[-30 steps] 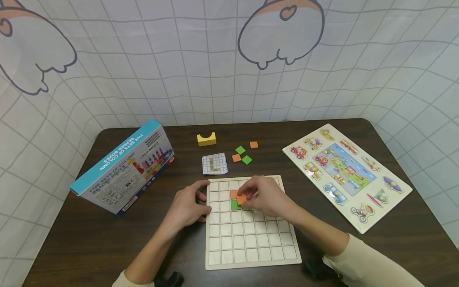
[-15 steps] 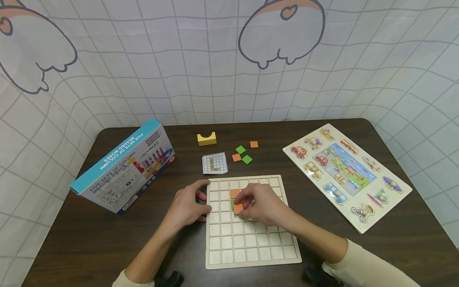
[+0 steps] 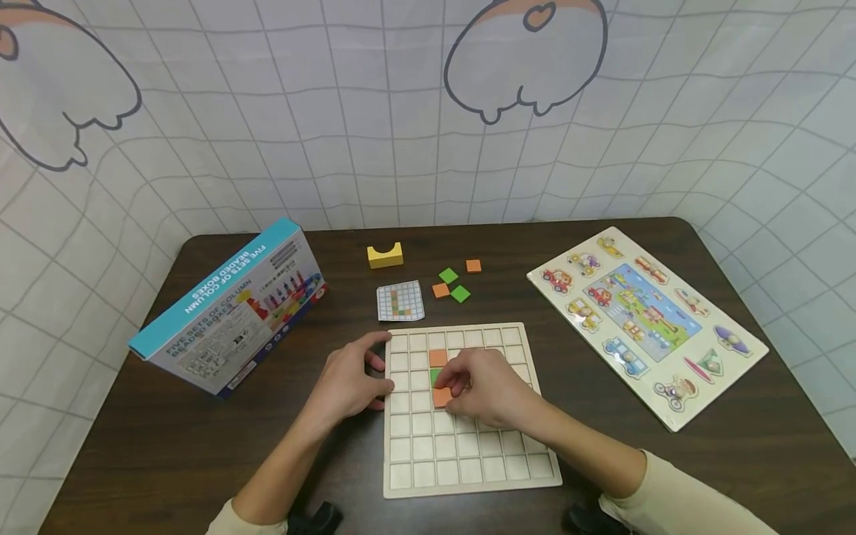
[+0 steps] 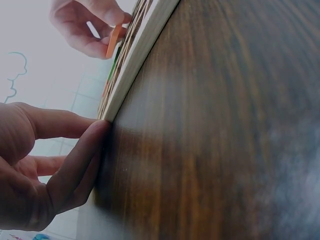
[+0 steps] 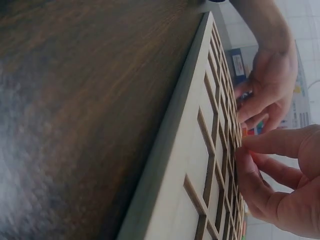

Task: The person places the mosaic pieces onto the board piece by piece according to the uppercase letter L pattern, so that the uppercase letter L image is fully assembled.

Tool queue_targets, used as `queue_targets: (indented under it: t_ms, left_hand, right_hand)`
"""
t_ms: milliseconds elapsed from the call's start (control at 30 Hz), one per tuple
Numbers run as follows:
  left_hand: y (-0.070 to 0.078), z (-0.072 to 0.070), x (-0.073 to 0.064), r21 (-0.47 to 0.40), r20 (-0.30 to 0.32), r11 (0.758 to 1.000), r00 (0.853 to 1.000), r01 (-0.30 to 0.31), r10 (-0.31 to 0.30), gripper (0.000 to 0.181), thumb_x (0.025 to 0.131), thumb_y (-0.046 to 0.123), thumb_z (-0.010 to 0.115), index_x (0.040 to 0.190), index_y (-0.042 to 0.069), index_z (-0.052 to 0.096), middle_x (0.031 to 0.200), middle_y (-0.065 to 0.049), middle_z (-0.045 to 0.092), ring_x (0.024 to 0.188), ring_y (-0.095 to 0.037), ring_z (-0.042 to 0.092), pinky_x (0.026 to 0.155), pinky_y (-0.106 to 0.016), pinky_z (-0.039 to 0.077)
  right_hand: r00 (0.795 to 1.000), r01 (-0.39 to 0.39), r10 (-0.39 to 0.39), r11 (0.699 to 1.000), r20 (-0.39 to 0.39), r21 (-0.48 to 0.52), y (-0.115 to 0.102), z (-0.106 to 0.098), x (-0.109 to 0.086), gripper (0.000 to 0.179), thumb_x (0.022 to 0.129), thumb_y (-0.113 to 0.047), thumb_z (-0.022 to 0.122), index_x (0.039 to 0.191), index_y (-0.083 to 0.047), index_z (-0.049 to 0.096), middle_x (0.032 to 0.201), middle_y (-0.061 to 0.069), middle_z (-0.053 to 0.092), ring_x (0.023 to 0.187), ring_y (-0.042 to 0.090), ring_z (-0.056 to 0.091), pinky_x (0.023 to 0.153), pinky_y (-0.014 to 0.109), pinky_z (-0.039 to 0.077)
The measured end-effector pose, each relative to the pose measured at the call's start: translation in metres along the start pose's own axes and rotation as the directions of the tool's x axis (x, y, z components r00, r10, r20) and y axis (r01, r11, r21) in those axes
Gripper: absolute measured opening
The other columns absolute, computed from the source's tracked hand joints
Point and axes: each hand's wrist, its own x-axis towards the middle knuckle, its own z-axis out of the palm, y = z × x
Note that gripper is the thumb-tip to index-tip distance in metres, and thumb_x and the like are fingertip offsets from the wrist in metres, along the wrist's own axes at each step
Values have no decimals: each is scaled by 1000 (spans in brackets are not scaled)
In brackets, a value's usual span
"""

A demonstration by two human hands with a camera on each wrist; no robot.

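Observation:
My right hand (image 3: 491, 388) pinches an orange square tile (image 3: 440, 398) low over a pale wooden grid board (image 3: 468, 492). In the left wrist view this tile (image 4: 113, 42) is tilted, its edge towards the camera. Directly behind it on the board, in one column, lie a green tile (image 3: 434, 376), partly covered by my fingers, and another orange tile (image 3: 438, 358). My left hand (image 3: 348, 380) rests against the board's left edge, thumb and index fingertips touching it apart from each other. The right wrist view shows my fingertips close over the raised grid.
Behind the board are a printed grid card (image 3: 400, 302), several loose green and orange tiles (image 3: 460, 294) and a yellow notched block (image 3: 385, 257). A blue-topped box (image 3: 234, 312) stands left; a picture puzzle board (image 3: 642, 319) lies right.
My right hand has moved the orange tile towards me, from over the first orange and green tiles to the cell in front of the green one. My left hand has stayed at the board's edge.

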Motion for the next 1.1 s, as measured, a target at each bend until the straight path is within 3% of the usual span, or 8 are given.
queue_targets:
  t_ms: [1100]
  left_hand:
    - [2, -3, -2, 1, 17, 1000, 1000, -12, 12, 74, 83, 0, 82, 150, 17, 54, 107, -15, 62, 61, -18, 66, 52, -30, 62]
  right_hand:
    - [1000, -5, 5, 1000, -25, -28, -1, 4, -1, 22, 74, -2, 86, 90, -15, 79, 78, -4, 65, 75, 11, 59, 68, 24, 50]
